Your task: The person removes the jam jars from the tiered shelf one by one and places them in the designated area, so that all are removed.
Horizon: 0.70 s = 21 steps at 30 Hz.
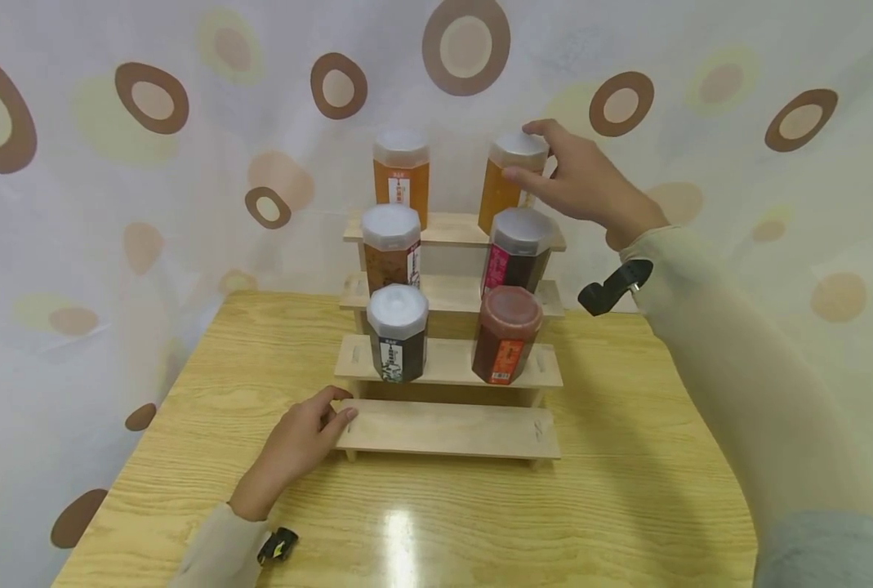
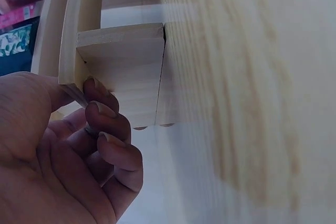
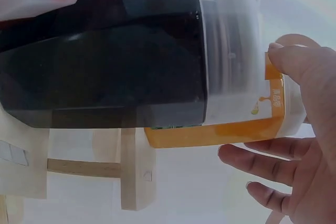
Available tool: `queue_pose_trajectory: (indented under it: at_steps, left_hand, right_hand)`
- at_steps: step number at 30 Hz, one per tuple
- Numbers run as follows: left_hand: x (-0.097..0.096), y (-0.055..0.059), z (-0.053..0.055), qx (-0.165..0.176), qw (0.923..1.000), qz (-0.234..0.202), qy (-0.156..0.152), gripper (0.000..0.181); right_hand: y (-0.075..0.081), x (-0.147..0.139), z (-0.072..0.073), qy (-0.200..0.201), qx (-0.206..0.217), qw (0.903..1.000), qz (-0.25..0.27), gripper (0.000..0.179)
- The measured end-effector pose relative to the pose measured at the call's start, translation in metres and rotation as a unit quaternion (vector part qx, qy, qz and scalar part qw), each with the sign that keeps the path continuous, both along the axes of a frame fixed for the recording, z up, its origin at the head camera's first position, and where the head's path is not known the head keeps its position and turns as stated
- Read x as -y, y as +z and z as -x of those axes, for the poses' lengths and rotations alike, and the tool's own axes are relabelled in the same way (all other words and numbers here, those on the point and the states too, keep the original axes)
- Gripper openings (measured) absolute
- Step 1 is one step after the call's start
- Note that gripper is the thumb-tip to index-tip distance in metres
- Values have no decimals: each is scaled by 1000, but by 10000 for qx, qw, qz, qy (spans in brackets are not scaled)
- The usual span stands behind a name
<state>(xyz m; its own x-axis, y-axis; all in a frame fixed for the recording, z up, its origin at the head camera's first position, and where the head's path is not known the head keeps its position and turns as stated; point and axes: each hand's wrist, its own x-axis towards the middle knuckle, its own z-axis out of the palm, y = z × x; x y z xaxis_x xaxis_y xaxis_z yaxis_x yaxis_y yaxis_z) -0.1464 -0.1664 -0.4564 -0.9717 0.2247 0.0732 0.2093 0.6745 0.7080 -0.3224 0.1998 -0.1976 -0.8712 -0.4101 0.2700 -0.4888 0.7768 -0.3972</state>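
A stepped wooden display rack (image 1: pixel 451 429) stands on the table with hexagonal jars in pairs on its upper three steps. At the top right, my right hand (image 1: pixel 579 175) holds an amber jar (image 1: pixel 496 196) near its pale lid, thumb in front and fingers round the far side. That jar (image 3: pixel 220 134) shows partly behind a dark jar (image 3: pixel 105 61) in the right wrist view. My left hand (image 1: pixel 296 437) grips the left end of the lowest step, its fingers (image 2: pixel 113 124) curled under the board's edge.
Another amber jar (image 1: pixel 402 184) stands at the top left. Below it are a brown jar (image 1: pixel 390 253) and a dark white-lidded jar (image 1: pixel 398 335). On the right stand a dark jar with a pink label (image 1: pixel 517 257) and a red-lidded jar (image 1: pixel 508 335). A patterned curtain (image 1: pixel 186 204) hangs behind.
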Motion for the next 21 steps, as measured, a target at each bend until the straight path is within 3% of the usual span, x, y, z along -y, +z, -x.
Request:
queue_pose_trajectory:
  at_steps: [9,21]
  left_hand:
    - [0,1,-2,65,9999,37,69,29]
    - [1,3,-5,70,9999,-5,125,28]
  right_hand:
    - [6,15,9,-488,253,9974,-458,91]
    - [2,26,8,-688,177,9969,-330,84]
